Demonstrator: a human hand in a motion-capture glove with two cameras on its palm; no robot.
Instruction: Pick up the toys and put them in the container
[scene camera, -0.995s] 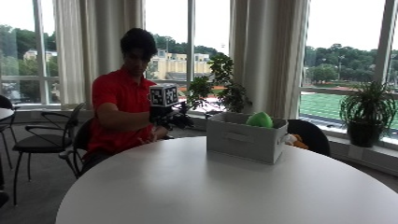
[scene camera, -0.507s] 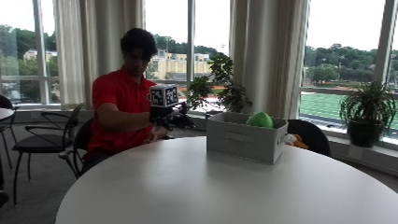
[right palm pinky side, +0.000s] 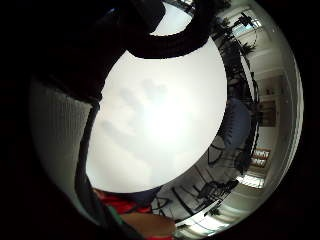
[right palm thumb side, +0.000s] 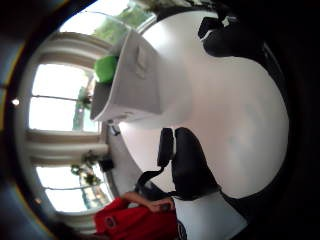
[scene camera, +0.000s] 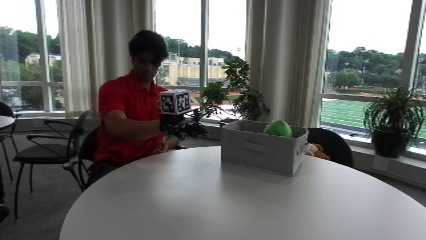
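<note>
A grey fabric container (scene camera: 263, 150) stands on the round white table (scene camera: 233, 200), toward its far side. A green toy (scene camera: 277, 128) sticks up out of it. My gloved right hand (scene camera: 183, 127) hovers above the table's far left edge, left of the container and apart from it, holding nothing. The thumb side palm view shows the container (right palm thumb side: 137, 85) with the green toy (right palm thumb side: 106, 68) inside, and black gloved fingers (right palm thumb side: 187, 162) relaxed over bare tabletop. In the little finger side palm view only the white table (right palm pinky side: 165, 125) lies under the palm, with a faint shadow of spread fingers.
A small orange-brown thing (scene camera: 318, 150) shows just behind the container's right end, by a dark chair back (scene camera: 333, 142). Potted plants (scene camera: 393, 120) line the window sill. An empty chair (scene camera: 46, 150) stands left of the person.
</note>
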